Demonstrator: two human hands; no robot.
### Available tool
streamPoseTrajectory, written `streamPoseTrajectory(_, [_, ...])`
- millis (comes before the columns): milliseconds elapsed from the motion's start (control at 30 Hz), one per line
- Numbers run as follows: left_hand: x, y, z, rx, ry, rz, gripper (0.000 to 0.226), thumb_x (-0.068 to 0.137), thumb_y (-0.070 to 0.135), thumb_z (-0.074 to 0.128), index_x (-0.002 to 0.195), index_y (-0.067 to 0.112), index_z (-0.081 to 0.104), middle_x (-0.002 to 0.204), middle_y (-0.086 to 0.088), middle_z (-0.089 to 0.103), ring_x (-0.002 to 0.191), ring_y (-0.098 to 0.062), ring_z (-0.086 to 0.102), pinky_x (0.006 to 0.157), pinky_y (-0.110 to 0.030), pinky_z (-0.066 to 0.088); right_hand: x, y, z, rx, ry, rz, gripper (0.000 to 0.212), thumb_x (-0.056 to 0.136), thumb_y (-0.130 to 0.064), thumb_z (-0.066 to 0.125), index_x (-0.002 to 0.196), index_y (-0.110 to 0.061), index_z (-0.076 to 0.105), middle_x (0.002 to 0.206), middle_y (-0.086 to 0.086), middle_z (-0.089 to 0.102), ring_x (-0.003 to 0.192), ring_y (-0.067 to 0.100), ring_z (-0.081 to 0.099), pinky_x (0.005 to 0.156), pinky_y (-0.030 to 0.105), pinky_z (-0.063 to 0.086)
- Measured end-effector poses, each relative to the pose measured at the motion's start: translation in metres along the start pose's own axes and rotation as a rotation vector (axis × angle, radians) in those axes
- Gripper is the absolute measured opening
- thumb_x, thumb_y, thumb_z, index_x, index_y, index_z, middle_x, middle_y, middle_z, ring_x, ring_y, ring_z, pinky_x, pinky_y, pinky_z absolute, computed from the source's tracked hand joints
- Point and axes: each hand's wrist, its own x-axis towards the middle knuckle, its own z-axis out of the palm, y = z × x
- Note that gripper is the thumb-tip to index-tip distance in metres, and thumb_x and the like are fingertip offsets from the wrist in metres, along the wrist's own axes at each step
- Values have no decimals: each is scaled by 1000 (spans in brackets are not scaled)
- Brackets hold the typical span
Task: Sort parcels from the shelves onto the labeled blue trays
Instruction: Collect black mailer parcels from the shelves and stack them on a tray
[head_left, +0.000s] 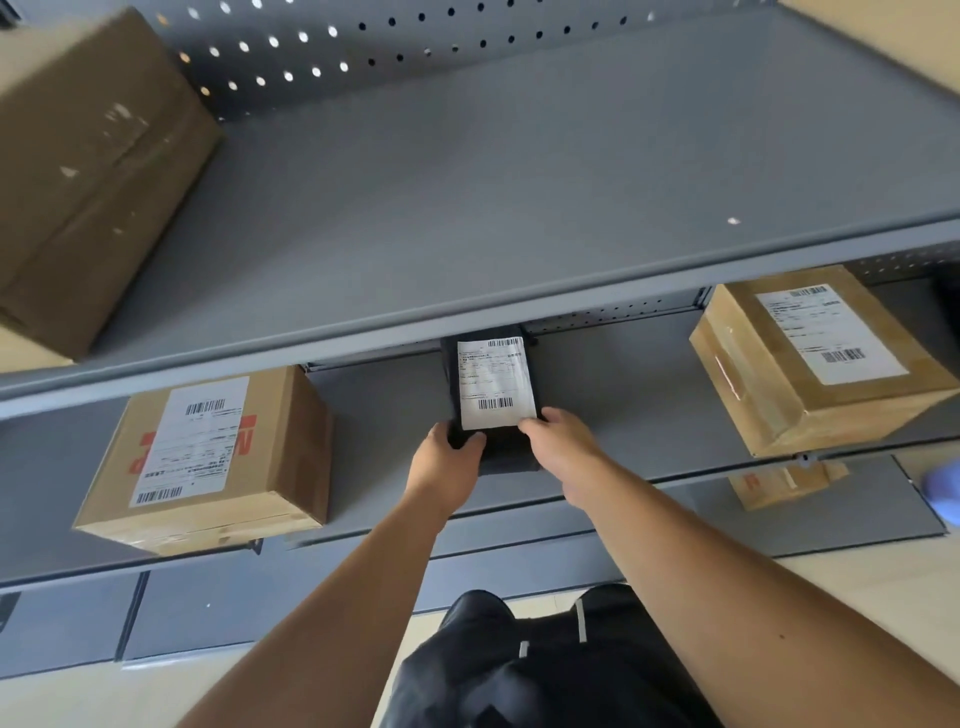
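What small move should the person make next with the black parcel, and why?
Probably draw the black parcel straight out toward the body: the left hand and right hand grip its near end, and its far end lies under the upper shelf.

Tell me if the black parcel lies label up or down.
Label up. The black parcel shows its white label, barcodes visible, to the camera; the left hand and right hand hold its near end.

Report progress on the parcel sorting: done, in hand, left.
Done: cannot tell; no blue trays are in view. In hand: the left hand and right hand grip the black parcel on the middle shelf. Left: the top box, left box, right box and small box sit on shelves.
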Motion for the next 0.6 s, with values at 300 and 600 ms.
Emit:
streamPoseTrajectory(300, [-46, 9, -20, -230, 32, -115, 25, 98, 30, 59, 122, 24, 60, 94, 3, 68, 79, -15, 63, 62, -25, 48, -44, -19, -11, 88, -20, 70, 7, 92, -18, 59, 99, -20, 61, 96, 2, 64, 80, 18, 56, 72, 33, 43])
streamPoseTrajectory(600, [-103, 16, -39, -487, 44, -248, 16, 93, 25, 67, 107, 29, 61, 101, 1, 72, 94, -22, 72, 92, -44, 61, -91, -24, -26, 136, -127, 139, 8, 91, -10, 63, 90, -18, 67, 97, 10, 73, 93, 28, 71, 89, 47, 60])
